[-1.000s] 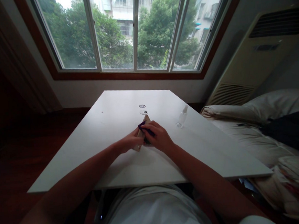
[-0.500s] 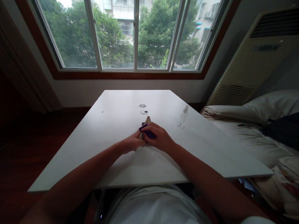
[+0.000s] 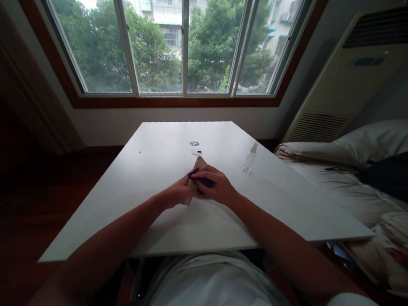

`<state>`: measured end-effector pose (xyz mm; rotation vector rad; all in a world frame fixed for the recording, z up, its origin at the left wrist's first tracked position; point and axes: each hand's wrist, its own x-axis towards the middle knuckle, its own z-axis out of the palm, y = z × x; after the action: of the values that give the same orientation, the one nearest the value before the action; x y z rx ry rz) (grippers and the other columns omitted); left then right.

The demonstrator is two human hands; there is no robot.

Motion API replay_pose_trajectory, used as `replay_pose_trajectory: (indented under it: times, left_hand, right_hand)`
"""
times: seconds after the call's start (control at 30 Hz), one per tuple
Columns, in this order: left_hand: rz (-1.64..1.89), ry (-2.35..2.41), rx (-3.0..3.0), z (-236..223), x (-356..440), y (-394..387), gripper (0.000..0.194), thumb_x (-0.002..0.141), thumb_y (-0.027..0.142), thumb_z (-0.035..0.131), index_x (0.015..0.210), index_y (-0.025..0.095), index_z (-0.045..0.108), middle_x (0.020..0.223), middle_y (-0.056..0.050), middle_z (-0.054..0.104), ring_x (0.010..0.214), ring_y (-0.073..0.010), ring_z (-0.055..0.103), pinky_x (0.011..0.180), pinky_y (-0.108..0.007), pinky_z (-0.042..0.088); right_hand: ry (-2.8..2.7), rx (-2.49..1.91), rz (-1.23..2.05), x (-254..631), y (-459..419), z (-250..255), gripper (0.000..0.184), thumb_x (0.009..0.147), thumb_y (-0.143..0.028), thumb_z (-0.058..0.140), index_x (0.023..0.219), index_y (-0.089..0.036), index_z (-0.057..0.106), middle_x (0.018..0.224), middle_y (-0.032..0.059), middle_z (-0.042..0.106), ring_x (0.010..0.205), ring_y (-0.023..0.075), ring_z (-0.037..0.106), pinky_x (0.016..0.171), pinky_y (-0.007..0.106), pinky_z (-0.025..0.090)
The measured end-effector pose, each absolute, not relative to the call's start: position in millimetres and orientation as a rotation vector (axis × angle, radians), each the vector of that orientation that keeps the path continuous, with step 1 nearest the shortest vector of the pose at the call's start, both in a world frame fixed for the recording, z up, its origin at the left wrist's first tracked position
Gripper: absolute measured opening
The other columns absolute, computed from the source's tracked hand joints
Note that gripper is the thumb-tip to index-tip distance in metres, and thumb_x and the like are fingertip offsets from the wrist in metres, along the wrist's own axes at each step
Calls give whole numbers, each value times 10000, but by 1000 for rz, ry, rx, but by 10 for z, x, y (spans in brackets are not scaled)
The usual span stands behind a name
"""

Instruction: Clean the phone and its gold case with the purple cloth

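Above the middle of the white table, my left hand is closed around a flat, beige, phone-like slab, held tilted on its edge. My right hand pinches a purple cloth and presses it against the slab's face. Below the hands, part of a dark flat object shows on the table; my fingers hide most of it. A clear spray bottle stands to the right of my right hand.
Two round inserts are set in the tabletop beyond my hands. A tiny speck lies far left. On the right are a padded sofa with dark cloth and an upright air conditioner. A window is ahead.
The beige slab has turned slightly, its top end shifting a little left and its lower end now showing under my left hand. The purple cloth stays in my right hand against it.
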<state>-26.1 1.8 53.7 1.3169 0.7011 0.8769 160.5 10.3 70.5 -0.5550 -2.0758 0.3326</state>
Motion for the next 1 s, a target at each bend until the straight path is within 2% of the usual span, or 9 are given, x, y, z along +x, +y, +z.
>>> replay_pose_trajectory:
  times: [0.1,0.2,0.3,0.43,0.63,0.7,0.8,0.9,1.0]
  left_hand:
    - [880,608,1241,506,-245,39,731,614,60,705,1316,200,562,1019,-68,681,913,-227,649,744,-309,555]
    - [867,515,1148,525,-236,23,794,641,64,725,1387,239,514,1199,-108,662,1065,-286,648,863,-413,575]
    - [879,510,1106,577,-250,4,757,656,60,722,1372,215,528,1164,-121,689,993,-283,687,831,-393,580]
    - [972,553,1031,616,-281,39,643,670,68,679,1299,159,579,924,-91,726,739,-222,699,647,-291,558]
    - [1015,532,688,601,-320,175,252,797,217,588,973,62,679,756,-107,693,578,-185,645,535,-278,538]
    - [1015,536,643,617,-315,183,286,883,288,552,968,52,688,767,-122,699,591,-197,653,553,-303,559]
    - [1019,487,673,667,-289,146,444,989,449,493,1142,77,680,944,-155,732,745,-244,708,677,-380,609]
    - [966,454,729,703,-265,101,640,1003,620,382,1285,105,636,1073,-190,724,860,-290,723,761,-461,616]
    - [979,494,747,691,-255,92,705,1003,654,312,1281,97,641,1028,-189,734,812,-279,728,720,-426,618]
  right_hand:
    - [-1938,-721,235,1668,215,672,272,910,-212,640,1159,-271,732,1020,62,635,936,199,640,841,363,560]
    - [-1838,-849,122,1745,299,682,282,898,-225,649,1161,-267,742,1055,72,607,979,219,624,873,391,558]
    - [-1844,-848,98,1770,295,704,327,904,-235,645,1220,-264,722,1161,94,595,1080,244,607,967,430,540]
    - [-2031,-728,129,1683,154,714,403,910,-260,663,1312,-266,673,1236,116,588,1160,276,579,1024,479,516]
    - [-2227,-554,274,1535,38,663,344,980,-239,570,1313,-261,653,1231,119,607,1116,239,612,962,420,540]
    - [-2165,-623,311,1546,90,631,324,980,-245,573,1297,-250,639,1205,103,632,1082,225,627,940,401,539]
    - [-1996,-844,279,1619,212,592,292,936,-288,636,1222,-228,645,1116,82,666,1010,233,640,888,398,536]
    - [-1894,-993,234,1689,297,577,245,917,-329,653,1132,-214,673,1031,71,675,942,235,645,846,393,532]
    - [-1919,-976,235,1663,263,576,240,924,-335,643,1131,-218,677,1029,72,681,934,230,653,843,384,533]
